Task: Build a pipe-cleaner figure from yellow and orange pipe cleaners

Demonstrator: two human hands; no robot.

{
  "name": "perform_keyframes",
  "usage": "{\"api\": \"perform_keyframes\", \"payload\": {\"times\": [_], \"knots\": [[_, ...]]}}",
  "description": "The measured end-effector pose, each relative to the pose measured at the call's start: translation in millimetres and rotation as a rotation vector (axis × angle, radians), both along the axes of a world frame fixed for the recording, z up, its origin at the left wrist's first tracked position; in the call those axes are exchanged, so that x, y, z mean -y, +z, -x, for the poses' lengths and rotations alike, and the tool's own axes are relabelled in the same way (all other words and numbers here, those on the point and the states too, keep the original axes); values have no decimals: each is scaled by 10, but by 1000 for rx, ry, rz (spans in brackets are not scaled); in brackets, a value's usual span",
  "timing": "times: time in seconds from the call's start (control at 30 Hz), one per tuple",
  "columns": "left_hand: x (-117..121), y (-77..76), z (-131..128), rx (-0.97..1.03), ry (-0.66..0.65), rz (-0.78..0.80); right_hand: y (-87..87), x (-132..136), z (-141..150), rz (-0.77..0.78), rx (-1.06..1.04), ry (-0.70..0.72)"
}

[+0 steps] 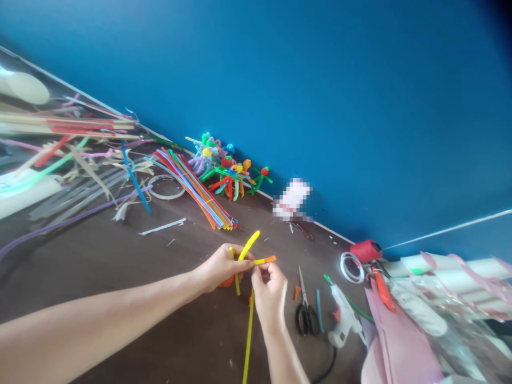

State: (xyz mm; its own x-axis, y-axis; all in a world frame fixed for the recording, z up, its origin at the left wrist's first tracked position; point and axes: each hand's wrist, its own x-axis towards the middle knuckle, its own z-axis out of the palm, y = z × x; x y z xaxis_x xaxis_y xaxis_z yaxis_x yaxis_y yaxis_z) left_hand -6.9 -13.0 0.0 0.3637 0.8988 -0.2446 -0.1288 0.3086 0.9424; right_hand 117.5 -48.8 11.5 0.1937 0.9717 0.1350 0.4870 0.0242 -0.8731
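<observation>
Both hands meet over the middle of the dark table, working on a yellow pipe cleaner figure [249, 245]. My left hand [222, 265] is closed on its body, with a thick yellow piece sticking up and thinner yellow pieces hanging below. My right hand [270, 288] pinches the figure beside a yellow arm with an orange tip [270, 260]. A long yellow pipe cleaner [248, 341] hangs down from between the hands toward the near edge. Something orange shows partly behind my left hand; its shape is hidden.
Scissors [305, 309] and a white glue gun [344, 317] lie on the right, near a red thread spool [366, 250] and pink sheets [400, 341]. A bundle of coloured pipe cleaners [200, 192] and several finished figures [230, 165] lie along the blue wall [320, 96].
</observation>
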Motion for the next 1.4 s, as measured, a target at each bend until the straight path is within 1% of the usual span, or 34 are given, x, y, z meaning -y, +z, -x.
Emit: {"api": "perform_keyframes", "payload": {"times": [0.13, 0.3, 0.4, 0.47, 0.63, 0.77, 0.87, 0.9, 0.97, 1.07, 1.13, 1.23, 1.27, 1.33, 1.4], "knots": [[3, 22, -10, 12, 42, -11, 17, 33, 12, -1, 39, 36], [1, -17, -32, 67, 107, 6, 68, 67, 57, 98, -23, 112], [0, -45, -42, 80, 138, -8, 102, 89, 62, 134, 30, 148], [-3, -58, -42, 65, 145, -23, 124, 107, 58, 110, 146, 149], [-21, -76, -19, -34, 131, -63, 228, 159, 71, 48, 537, 188], [-23, -49, 10, -138, 70, -188, 437, 169, 63, 67, 815, 244], [-10, -14, 23, -155, -8, -264, 636, 106, 7, 77, 919, 299], [-5, -3, 24, -151, -35, -272, 694, 66, -23, 77, 910, 320], [4, 12, 26, -136, -82, -265, 774, -40, -98, 110, 813, 350], [8, 25, 38, -81, -132, -190, 783, -234, -229, 302, 533, 395], [5, 33, 51, 7, -146, -106, 718, -348, -309, 404, 302, 441], [-3, 34, 65, 184, -133, 15, 555, -430, -382, 534, 12, 446], [-7, 29, 65, 234, -117, 42, 495, -428, -388, 554, -60, 437], [-15, 11, 61, 303, -70, 65, 386, -384, -369, 539, -153, 416], [-21, -7, 50, 328, -23, 52, 311, -303, -314, 484, -159, 377]]}}
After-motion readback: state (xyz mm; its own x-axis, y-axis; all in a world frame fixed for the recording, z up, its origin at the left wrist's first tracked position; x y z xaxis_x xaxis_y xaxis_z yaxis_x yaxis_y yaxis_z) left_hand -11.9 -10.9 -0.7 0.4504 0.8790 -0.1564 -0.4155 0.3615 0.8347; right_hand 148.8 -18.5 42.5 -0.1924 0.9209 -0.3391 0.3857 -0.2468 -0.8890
